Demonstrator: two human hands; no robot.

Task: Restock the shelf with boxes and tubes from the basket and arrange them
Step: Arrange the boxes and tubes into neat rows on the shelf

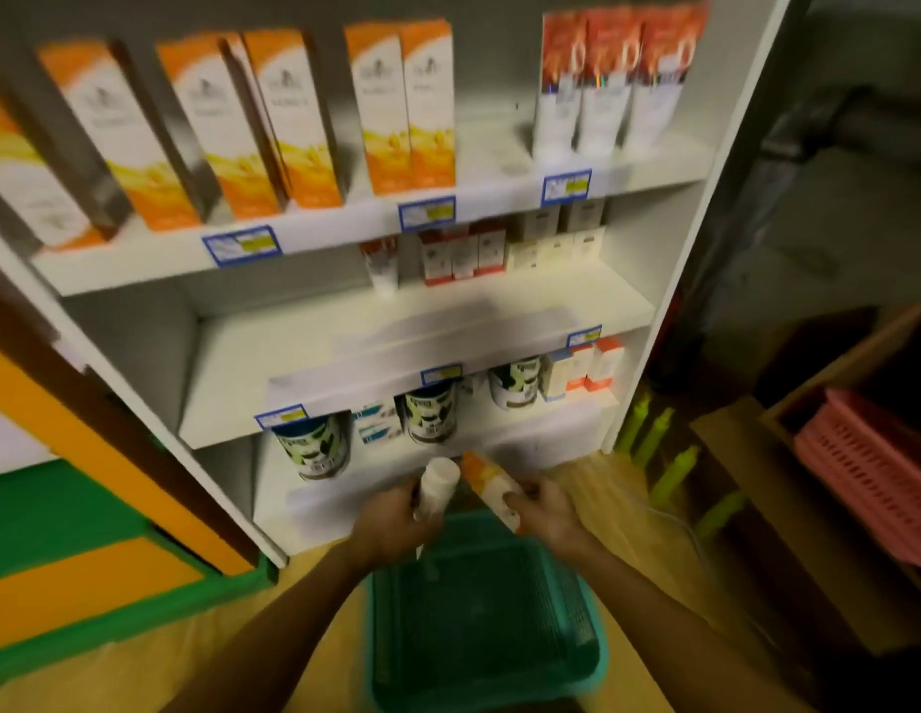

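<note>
I see the green basket (486, 617) on the floor nearest me; above its far rim my left hand (391, 522) grips a white tube (437, 486), my right hand (543, 512) grips an orange-and-white tube (491, 486); beyond, the white shelf (314, 347) with its middle board's left end bare.

My picture is dim and a bit yellow. The white shelf (345, 347) gets the most light, from up above. The right side is very dark. Everything looks smeared, like the camera was moving. The price tags (242, 244) are too fuzzy to read. The shelf sides lean and bend near the edges. A soft gray shadow lies on the middle board.
</note>
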